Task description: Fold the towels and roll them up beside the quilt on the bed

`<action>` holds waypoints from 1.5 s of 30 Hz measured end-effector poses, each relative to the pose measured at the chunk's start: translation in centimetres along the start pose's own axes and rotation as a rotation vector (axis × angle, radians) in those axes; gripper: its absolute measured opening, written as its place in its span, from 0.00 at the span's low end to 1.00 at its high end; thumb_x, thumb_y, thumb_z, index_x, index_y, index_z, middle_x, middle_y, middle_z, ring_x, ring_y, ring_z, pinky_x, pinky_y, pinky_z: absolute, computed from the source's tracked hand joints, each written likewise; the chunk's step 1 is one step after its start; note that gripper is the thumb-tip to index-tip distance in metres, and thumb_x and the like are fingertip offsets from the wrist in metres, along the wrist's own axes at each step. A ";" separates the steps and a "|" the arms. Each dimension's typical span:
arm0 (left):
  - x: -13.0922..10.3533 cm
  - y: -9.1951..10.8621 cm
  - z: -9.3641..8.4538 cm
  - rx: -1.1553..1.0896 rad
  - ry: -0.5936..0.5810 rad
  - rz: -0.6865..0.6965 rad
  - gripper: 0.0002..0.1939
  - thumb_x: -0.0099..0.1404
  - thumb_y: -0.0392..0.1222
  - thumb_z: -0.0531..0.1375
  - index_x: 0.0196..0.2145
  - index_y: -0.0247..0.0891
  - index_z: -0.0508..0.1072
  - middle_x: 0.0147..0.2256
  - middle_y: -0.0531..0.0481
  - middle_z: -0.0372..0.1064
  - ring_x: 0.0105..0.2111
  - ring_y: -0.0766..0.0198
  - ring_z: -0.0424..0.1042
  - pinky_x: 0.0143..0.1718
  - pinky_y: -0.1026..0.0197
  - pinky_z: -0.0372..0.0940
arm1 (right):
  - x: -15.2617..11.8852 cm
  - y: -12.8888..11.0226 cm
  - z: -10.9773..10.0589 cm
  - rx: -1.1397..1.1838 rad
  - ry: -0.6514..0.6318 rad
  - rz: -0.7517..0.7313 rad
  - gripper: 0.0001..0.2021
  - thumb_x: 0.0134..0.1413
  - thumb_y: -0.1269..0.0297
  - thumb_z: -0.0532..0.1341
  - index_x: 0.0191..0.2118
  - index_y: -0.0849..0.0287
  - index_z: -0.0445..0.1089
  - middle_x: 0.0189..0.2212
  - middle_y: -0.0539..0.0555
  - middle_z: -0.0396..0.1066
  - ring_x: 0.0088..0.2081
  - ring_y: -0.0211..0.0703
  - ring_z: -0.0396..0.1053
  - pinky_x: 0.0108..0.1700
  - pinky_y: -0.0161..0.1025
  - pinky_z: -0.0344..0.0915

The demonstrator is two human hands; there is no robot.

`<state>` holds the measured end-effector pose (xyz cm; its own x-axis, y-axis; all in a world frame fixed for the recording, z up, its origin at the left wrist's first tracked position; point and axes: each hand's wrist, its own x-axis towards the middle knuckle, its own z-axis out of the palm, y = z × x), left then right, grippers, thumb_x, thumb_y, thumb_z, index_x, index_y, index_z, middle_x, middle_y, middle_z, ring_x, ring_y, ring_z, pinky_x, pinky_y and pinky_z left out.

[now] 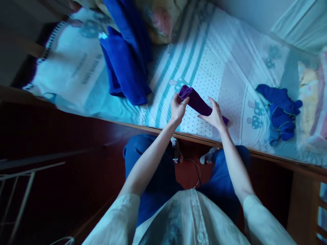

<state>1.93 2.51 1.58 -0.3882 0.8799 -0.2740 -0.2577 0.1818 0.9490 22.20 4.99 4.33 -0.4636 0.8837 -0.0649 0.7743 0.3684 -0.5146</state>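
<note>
A rolled purple cloth (198, 102) lies slantwise over the patterned bed sheet, in front of my body. My left hand (178, 108) grips its upper left end, thumb on top and fingers curled round the side. Around the lower right part, my right hand (214, 115) is curved with thumb and fingers on either side of the cloth. The roll's far right tip pokes out past my right wrist. What the cloth is, a towel or a garment, I cannot make out.
A bright blue garment (125, 64) lies to the left on the bed, near a pillow (68, 64). Crumpled dark blue clothes (282, 110) lie at right beside folded bedding (309, 98). The wooden bed edge (196, 137) runs above my knees. A cable (198, 172) hangs between my feet.
</note>
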 end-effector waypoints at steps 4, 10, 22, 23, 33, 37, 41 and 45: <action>0.1 3.0 -1.3 0.027 -0.069 0.125 0.35 0.58 0.62 0.70 0.58 0.49 0.65 0.55 0.44 0.73 0.61 0.48 0.70 0.58 0.48 0.69 | 4.6 -3.9 -0.4 0.057 -0.051 -0.077 0.55 0.47 0.51 0.75 0.76 0.54 0.48 0.69 0.66 0.61 0.69 0.67 0.59 0.68 0.66 0.60; 1.3 7.1 -3.9 -0.218 -0.152 0.279 0.42 0.50 0.69 0.73 0.56 0.49 0.66 0.56 0.44 0.72 0.62 0.45 0.69 0.60 0.46 0.68 | 9.5 -10.9 -1.5 0.384 0.006 -0.153 0.30 0.43 0.55 0.75 0.53 0.57 0.75 0.40 0.53 0.82 0.48 0.56 0.78 0.51 0.52 0.77; 3.6 9.0 -8.3 0.054 -0.057 0.353 0.47 0.44 0.51 0.79 0.59 0.42 0.68 0.57 0.41 0.72 0.64 0.38 0.65 0.63 0.41 0.64 | 15.9 -20.1 -1.9 0.663 0.193 -0.209 0.19 0.48 0.47 0.71 0.40 0.54 0.74 0.41 0.55 0.80 0.47 0.53 0.78 0.52 0.56 0.78; 4.0 8.7 -8.5 0.079 -0.021 0.343 0.46 0.43 0.48 0.79 0.58 0.41 0.69 0.56 0.41 0.73 0.63 0.37 0.66 0.63 0.40 0.64 | 16.4 -20.7 -1.7 0.659 0.210 -0.222 0.20 0.48 0.46 0.71 0.41 0.54 0.74 0.42 0.54 0.80 0.48 0.53 0.78 0.54 0.57 0.78; 8.3 6.5 -11.0 0.150 0.126 0.273 0.39 0.45 0.39 0.75 0.55 0.41 0.71 0.50 0.47 0.77 0.56 0.41 0.72 0.59 0.44 0.68 | 19.3 -23.5 0.7 0.684 0.298 -0.295 0.22 0.52 0.46 0.70 0.46 0.54 0.72 0.48 0.55 0.79 0.52 0.53 0.76 0.62 0.57 0.73; 9.1 6.4 -11.8 0.134 0.112 0.256 0.36 0.44 0.38 0.73 0.52 0.40 0.72 0.48 0.47 0.77 0.54 0.42 0.73 0.58 0.45 0.68 | 20.1 -23.8 0.9 0.683 0.291 -0.352 0.26 0.55 0.42 0.67 0.48 0.58 0.71 0.46 0.56 0.77 0.54 0.55 0.76 0.62 0.61 0.71; 9.5 6.1 -12.0 0.132 0.128 0.232 0.36 0.42 0.36 0.72 0.52 0.39 0.74 0.47 0.48 0.77 0.53 0.42 0.74 0.58 0.43 0.68 | 20.4 -24.0 1.2 0.734 0.342 -0.378 0.25 0.48 0.43 0.71 0.43 0.59 0.73 0.42 0.57 0.79 0.47 0.55 0.79 0.58 0.59 0.74; 9.5 5.8 -12.2 0.149 0.132 0.178 0.34 0.42 0.34 0.72 0.49 0.39 0.74 0.46 0.48 0.77 0.53 0.41 0.74 0.58 0.42 0.69 | 20.7 -23.7 1.9 0.666 0.314 -0.335 0.23 0.49 0.43 0.72 0.44 0.54 0.72 0.44 0.55 0.79 0.51 0.58 0.77 0.59 0.62 0.73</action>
<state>-14.01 6.54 2.56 -0.5303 0.8407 -0.1095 -0.0457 0.1006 0.9939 -6.57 14.04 13.58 -0.4065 0.8330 0.3753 0.1504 0.4661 -0.8718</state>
